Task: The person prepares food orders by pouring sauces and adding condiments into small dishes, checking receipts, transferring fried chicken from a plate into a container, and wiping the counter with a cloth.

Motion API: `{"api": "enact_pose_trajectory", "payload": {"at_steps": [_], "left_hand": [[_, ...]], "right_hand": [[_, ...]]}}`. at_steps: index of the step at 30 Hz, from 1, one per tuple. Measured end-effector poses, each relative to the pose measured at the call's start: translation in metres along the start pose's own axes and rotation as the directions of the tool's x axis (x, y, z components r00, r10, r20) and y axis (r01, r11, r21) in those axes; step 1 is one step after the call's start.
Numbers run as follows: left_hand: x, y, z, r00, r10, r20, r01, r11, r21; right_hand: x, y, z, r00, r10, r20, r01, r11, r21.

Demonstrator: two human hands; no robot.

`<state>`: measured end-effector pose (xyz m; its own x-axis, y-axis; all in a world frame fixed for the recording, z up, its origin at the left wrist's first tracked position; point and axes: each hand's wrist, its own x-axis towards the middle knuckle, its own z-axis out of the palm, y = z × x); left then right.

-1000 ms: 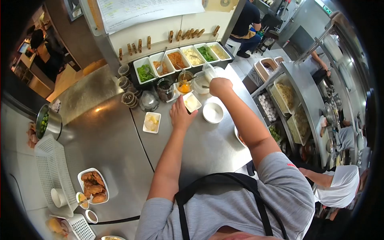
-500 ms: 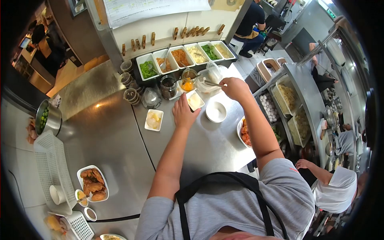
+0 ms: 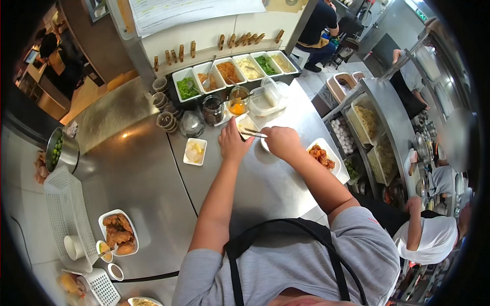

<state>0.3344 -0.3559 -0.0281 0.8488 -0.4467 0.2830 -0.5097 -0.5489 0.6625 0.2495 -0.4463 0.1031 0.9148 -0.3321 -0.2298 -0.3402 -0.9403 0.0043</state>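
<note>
White dish [image 3: 247, 122] under tongs [image 3: 260, 134], steel counter [image 3: 138, 168], metal kitchen shelving [image 3: 390, 109].

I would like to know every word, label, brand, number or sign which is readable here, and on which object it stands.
No text can be read.
Paper sheet: printed lines, too small.
Grey right sleeve: red marking, too small.
Green sign: white marking, too small and blurred.

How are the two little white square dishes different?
The left hand holds one dish, while nobody touches the other dish.
A metal tool reaches over the held one; nothing is over the other.
Both look small, white and squarish, with pale food inside.
</note>
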Motion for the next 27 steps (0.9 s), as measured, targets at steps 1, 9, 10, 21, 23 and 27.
{"api": "enact_pose_trajectory", "payload": {"at_steps": [1,9,10,21,23,27], "left_hand": [[0.0,0.0,0.0,1.0,-0.002,0.003,0.002,1.0,-0.007],[0.0,0.001,-0.001,1.0,-0.01,0.003,0.01,1.0,0.002],[0.0,0.0,0.0,1.0,-0.001,-0.005,0.001,1.0,0.014],[0.002,-0.002,-0.001,1.0,-0.019,0.01,0.019,1.0,0.016],[0.002,-0.001,0.0,1.0,-0.021,0.003,0.021,1.0,0.019],[0.002,0.0,0.0,1.0,-0.024,0.006,0.024,1.0,0.017]], "right_hand": [[0.005,0.003,0.006,1.0,0.005,0.019,-0.004,0.999,-0.036],[0.08,0.022,-0.05,0.993,0.045,-0.113,-0.085,0.92,-0.381],[0.093,0.018,-0.051,0.997,-0.007,-0.073,-0.03,0.869,-0.493],[0.144,0.02,-0.044,0.932,-0.149,0.33,0.332,0.715,-0.615],[0.148,0.026,-0.05,0.928,-0.178,0.327,0.336,0.777,-0.532],[0.137,0.039,-0.069,0.944,-0.245,0.223,0.319,0.854,-0.411]]}}
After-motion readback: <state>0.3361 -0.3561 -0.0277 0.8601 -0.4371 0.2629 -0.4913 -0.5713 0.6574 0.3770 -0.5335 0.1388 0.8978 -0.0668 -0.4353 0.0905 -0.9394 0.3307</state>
